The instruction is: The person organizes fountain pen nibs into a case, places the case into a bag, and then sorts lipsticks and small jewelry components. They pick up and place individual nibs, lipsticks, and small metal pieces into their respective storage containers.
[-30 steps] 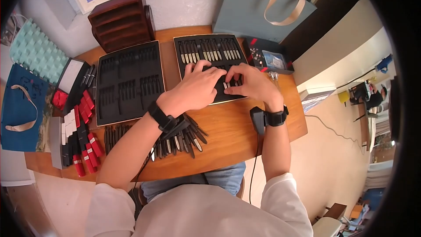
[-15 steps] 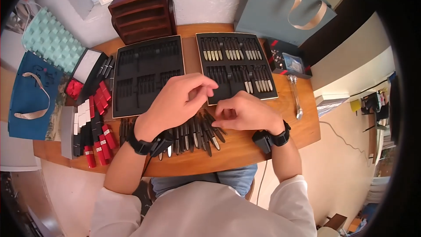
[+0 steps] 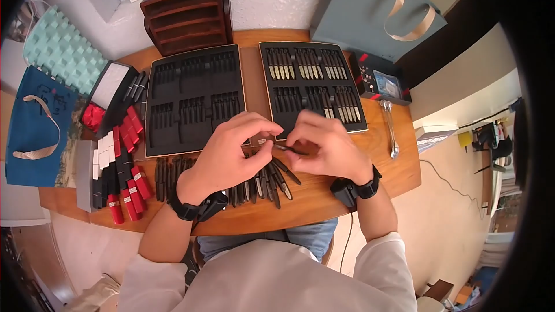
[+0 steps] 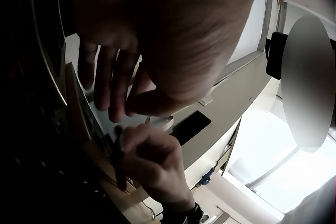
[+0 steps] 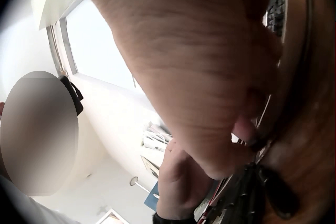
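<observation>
In the head view my right hand (image 3: pixel 330 145) pinches a slim dark knife-like piece (image 3: pixel 291 149) between thumb and fingers, just in front of the right black tray (image 3: pixel 296 117). My left hand (image 3: pixel 231 153) hovers close to the piece's left end, fingers bent loosely; whether it touches the piece is unclear. Pale-ended pieces fill the back row of this tray, with more at its front right. A pile of similar pieces (image 3: pixel 260 188) lies below the hands. The left wrist view has my left hand (image 4: pixel 157 40) with fingers extended, beside the held piece (image 4: pixel 120 161).
The left black tray (image 3: pixel 191 84) has slim slots. Red tubes (image 3: pixel 137 182), white boxes and a blue bag (image 3: pixel 40 133) stand at left. A wooden rack (image 3: pixel 188 14), a grey bag (image 3: pixel 370 11), a small dark box (image 3: pixel 402 96) and metal spoons (image 3: pixel 391 130) are around the back and right.
Both hands have come away from the right tray toward me, uncovering its front row. A dark piece now shows in my right fingers. The camera view has shifted slightly.
</observation>
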`<state>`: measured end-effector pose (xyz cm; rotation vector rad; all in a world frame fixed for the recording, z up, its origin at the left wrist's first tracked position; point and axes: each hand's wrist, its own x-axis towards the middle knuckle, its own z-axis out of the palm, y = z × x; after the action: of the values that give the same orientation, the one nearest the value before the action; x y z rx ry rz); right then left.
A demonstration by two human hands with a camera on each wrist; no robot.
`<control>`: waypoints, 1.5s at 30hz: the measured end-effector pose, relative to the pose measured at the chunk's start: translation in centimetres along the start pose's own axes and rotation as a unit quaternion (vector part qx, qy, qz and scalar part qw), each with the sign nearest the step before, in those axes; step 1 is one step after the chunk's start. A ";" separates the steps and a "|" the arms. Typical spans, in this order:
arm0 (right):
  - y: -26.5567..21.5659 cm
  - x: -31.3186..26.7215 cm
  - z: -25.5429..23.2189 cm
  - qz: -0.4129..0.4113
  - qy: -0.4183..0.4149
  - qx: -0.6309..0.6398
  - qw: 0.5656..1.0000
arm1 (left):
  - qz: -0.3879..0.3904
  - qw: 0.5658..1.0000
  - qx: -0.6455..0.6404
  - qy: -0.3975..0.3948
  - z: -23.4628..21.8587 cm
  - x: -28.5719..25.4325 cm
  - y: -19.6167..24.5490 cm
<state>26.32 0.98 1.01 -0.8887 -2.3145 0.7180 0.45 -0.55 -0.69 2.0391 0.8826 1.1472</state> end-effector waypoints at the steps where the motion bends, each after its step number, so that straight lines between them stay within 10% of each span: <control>1: 0.2 0.2 0.0 0.000 -0.001 -0.001 1.000 | 0.000 1.000 -0.001 0.001 0.0 0.0 0.1; 3: 0.5 0.8 -0.1 -0.093 0.134 -0.008 0.987 | -0.040 0.997 -0.069 -0.025 -0.1 0.2 0.4; 13: 1.1 0.8 -0.1 -0.105 0.167 -0.022 0.980 | -0.187 0.943 -0.274 0.041 -0.5 -0.1 -0.4; 45: 1.7 -0.6 -1.8 0.000 0.089 0.262 0.961 | -0.126 0.973 -0.185 -0.056 0.3 -0.3 0.0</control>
<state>28.58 2.14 1.01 -0.6733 -1.8303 1.1313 0.60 -0.80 -0.94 1.6204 0.7775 0.9639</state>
